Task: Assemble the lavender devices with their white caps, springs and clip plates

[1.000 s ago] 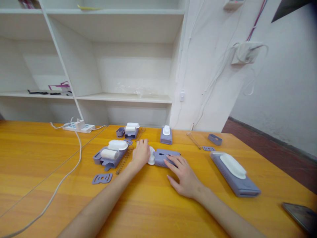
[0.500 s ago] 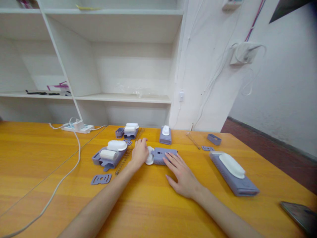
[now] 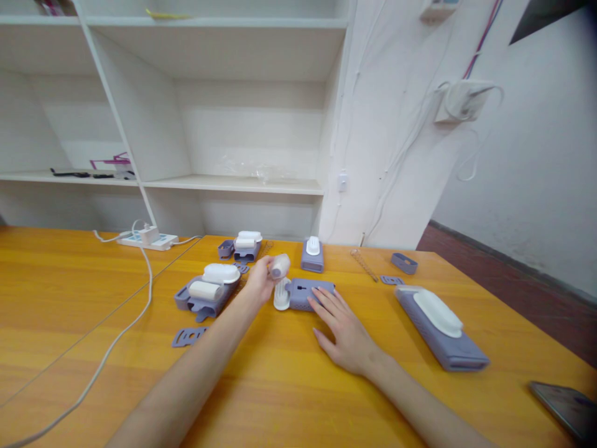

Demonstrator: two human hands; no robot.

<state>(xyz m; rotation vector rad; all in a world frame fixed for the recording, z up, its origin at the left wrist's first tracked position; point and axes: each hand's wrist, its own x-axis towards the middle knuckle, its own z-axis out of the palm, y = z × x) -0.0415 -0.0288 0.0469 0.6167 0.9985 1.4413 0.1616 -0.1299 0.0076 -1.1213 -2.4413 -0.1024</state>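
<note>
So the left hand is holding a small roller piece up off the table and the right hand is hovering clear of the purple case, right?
Not quite. In the head view the right hand lies with its fingers on the purple case, not clear of it. The left hand does hold a small roller piece up off the table.

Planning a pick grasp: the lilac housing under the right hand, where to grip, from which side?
Probably grip the lilac housing across its long side walls at mid-length, from above. It lies flat on the table, so only top and sides are free. A white roller juts from its left end, near the left hand holding a small cylinder. The right hand rests on top.
</note>
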